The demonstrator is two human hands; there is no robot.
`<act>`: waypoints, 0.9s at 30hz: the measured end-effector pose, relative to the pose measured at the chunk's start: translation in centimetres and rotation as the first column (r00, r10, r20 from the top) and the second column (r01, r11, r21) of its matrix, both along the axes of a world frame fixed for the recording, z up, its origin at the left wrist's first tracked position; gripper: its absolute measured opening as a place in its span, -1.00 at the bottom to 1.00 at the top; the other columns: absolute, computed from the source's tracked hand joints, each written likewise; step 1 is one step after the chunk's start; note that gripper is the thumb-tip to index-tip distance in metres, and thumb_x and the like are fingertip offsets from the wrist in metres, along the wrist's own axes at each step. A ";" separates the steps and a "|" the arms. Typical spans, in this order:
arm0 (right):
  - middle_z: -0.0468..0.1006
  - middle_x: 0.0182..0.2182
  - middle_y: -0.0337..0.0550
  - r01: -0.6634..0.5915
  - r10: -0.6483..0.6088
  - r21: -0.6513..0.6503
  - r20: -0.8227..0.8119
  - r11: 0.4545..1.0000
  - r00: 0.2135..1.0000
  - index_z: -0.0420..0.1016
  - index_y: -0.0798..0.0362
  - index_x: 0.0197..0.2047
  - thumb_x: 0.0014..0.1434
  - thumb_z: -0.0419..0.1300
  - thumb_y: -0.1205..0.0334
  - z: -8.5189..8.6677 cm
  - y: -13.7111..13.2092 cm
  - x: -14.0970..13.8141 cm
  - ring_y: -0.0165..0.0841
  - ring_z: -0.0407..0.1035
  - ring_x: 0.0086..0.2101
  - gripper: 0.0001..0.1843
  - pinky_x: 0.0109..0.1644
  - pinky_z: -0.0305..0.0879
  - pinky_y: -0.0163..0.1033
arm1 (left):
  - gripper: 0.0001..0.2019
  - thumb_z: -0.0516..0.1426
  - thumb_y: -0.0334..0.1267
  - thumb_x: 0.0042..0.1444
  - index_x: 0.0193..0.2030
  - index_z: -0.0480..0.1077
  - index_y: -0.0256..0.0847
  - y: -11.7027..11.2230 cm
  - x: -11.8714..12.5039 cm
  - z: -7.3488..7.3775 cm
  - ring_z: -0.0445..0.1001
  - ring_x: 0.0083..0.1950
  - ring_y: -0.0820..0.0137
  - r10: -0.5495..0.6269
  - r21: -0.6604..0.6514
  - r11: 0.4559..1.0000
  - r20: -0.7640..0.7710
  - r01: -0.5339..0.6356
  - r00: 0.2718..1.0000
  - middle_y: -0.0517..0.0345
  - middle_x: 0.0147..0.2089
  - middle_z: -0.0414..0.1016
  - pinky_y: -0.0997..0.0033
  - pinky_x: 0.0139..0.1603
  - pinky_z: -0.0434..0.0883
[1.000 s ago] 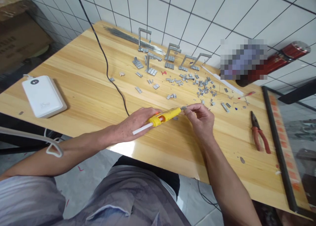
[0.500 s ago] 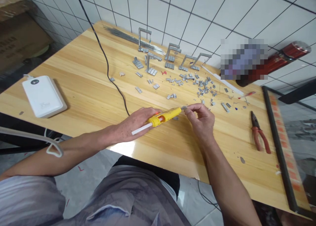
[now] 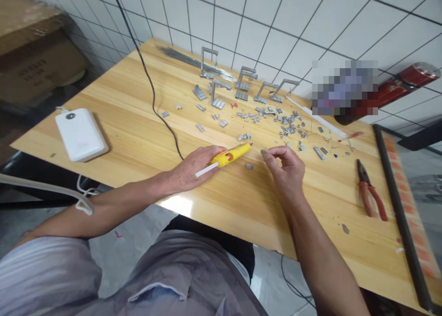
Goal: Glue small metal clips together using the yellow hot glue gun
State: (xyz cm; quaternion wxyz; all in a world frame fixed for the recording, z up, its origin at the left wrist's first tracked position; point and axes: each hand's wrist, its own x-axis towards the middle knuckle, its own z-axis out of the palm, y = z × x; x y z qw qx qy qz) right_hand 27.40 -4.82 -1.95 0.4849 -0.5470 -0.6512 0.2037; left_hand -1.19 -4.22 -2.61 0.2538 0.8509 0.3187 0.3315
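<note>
My left hand (image 3: 203,166) is wrapped round a yellow glue gun (image 3: 236,153), with a white glue stick (image 3: 207,169) jutting from its back end. The gun's nozzle points right, toward my right hand (image 3: 286,166), and a gap separates the two. Between thumb and forefinger my right hand pinches a small grey piece (image 3: 264,152), partly covered by the fingertips. On the wood below the nozzle lies a small grey block (image 3: 249,166). Farther back, several small grey pieces (image 3: 292,125) are scattered in a loose pile.
Several grey bracket-shaped frames (image 3: 212,92) stand near the tiled wall, beside a bundle of thin rods (image 3: 186,58). Red-handled pliers (image 3: 369,191) lie at right, near a dark-edged frame (image 3: 400,205). A white power bank (image 3: 81,134) sits left; a black cable (image 3: 152,92) crosses the table.
The glue gun's nozzle has come away from the small grey piece in my right hand, leaving a gap. The whole view has shifted slightly.
</note>
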 end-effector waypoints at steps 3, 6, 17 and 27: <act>0.62 -0.41 -0.25 0.022 -0.022 0.013 0.025 1.000 0.999 0.59 -0.05 -0.32 0.21 0.34 0.15 0.1 0.0 0.1 -0.32 0.47 -0.36 -0.91 -0.17 0.41 -0.16 | -0.67 0.04 -0.01 0.49 0.12 0.39 -0.21 0.6 -0.8 1.1 0.58 -0.06 0.30 0.182 -0.046 0.983 0.031 -0.180 0.983 -0.01 0.01 0.60 0.32 -0.01 0.50; 0.61 -0.42 -0.25 0.022 -0.023 0.028 0.041 0.999 0.999 0.60 -0.05 -0.32 0.19 0.34 0.16 0.1 0.1 0.0 -0.33 0.46 -0.37 -0.91 -0.17 0.39 -0.17 | -0.71 0.07 -0.01 0.43 -0.10 0.42 -0.21 1.8 -3.6 2.9 0.48 -0.26 0.34 0.447 -0.091 0.889 -0.046 -0.450 0.893 0.12 -0.24 0.51 0.36 -0.20 0.41; 0.62 -0.47 -0.23 -0.023 0.018 0.052 0.082 0.998 0.996 0.58 -0.04 -0.38 0.15 0.27 0.10 0.7 0.3 -0.8 -0.31 0.47 -0.42 -0.85 -0.20 0.41 -0.17 | -0.63 0.09 -0.01 0.27 -0.49 0.31 -0.17 5.3 -13.6 3.6 0.44 -0.33 0.30 0.718 -0.264 0.641 -0.125 -0.721 0.685 0.11 -0.46 0.44 0.31 -0.24 0.34; 0.62 -0.46 -0.21 -0.014 0.009 0.057 0.090 0.998 0.996 0.57 -0.04 -0.39 0.15 0.27 0.07 0.9 0.3 -0.7 -0.29 0.46 -0.41 -0.82 -0.18 0.40 -0.15 | -0.68 0.10 0.03 0.20 -0.43 0.35 -0.16 7.5 -13.3 2.1 0.40 -0.49 0.33 0.689 -0.348 0.613 -0.204 -0.709 0.696 0.14 -0.55 0.43 0.37 -0.42 0.27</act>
